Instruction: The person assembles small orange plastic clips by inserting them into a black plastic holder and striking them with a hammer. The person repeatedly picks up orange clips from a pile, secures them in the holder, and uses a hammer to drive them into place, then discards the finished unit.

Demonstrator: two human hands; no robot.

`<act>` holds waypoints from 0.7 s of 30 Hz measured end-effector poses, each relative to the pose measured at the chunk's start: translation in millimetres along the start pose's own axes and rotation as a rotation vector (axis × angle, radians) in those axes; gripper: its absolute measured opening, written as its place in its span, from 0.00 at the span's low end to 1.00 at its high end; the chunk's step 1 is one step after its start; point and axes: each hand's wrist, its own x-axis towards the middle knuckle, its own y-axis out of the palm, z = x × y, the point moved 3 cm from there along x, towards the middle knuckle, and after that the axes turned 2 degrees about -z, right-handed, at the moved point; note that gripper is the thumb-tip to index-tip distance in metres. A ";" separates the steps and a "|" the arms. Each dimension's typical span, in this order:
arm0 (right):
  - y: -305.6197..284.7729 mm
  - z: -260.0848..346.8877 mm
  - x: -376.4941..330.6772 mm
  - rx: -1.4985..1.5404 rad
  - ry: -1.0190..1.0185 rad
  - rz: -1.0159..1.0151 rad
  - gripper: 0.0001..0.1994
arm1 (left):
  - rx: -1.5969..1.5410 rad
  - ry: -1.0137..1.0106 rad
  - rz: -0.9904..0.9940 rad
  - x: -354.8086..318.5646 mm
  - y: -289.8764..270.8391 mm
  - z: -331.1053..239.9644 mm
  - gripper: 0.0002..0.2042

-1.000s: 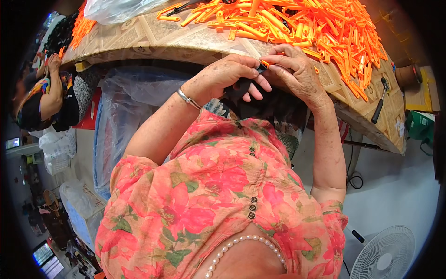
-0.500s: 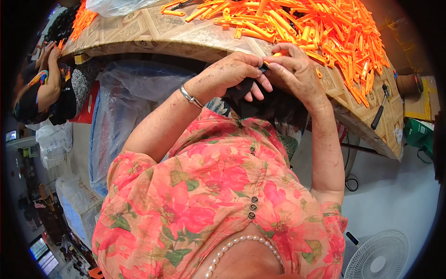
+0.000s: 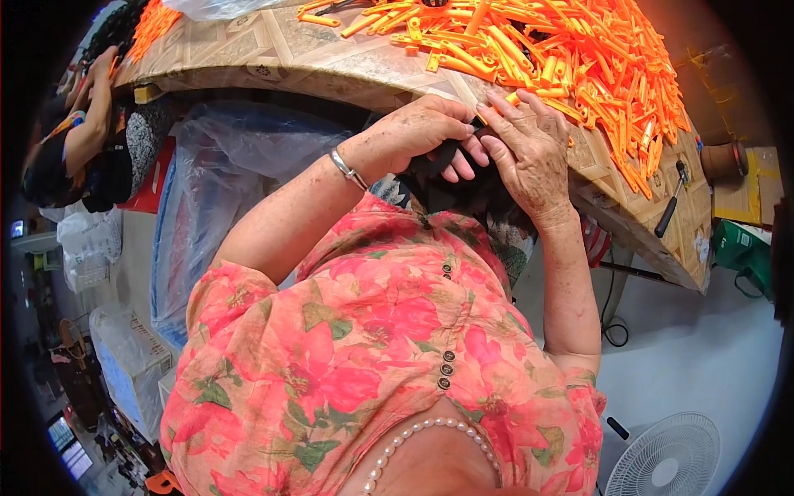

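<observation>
Your left hand (image 3: 422, 132) comes in from the lower left with the forearm rising toward the table (image 3: 273, 54), wrist bent and knuckles up, a silver bracelet (image 3: 348, 169) sitting just below the wrist. Its fingers curl down over a small dark piece (image 3: 451, 153) at the near edge of the table, pinching it from the left. Your right hand (image 3: 529, 157) rises almost straight up on the right, back of the hand toward you, fingers stretched left so that their tips meet the left hand's over the same dark piece. Both hands are closed on it, and it sits between them, just in front of the table's edge.

Most of that piece is covered by your fingers, so its shape is hard to make out; only a dark strip shows under the left hand's knuckles. Whether it joins the dark cloth in your lap below cannot be told.

A heap of orange plastic strips (image 3: 562, 50) lies on the table just beyond your fingertips, cut off at the top edge. Far right, a black-handled tool (image 3: 672, 207) lies near the table's corner. Another person's arm (image 3: 91, 124) shows at the far left, partly cut off.
</observation>
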 end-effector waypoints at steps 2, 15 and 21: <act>2.0 0.3 -0.5 0.054 0.014 -0.017 0.19 | 0.012 -0.001 0.015 1.5 -1.6 1.3 0.13; -86.6 -120.7 -88.0 -0.620 0.520 -0.386 0.20 | 0.026 -0.063 -0.007 1.9 -0.5 0.8 0.11; -105.7 -211.4 -177.6 -0.510 0.927 -0.127 0.24 | 0.068 -0.083 -0.047 2.0 2.8 -0.4 0.12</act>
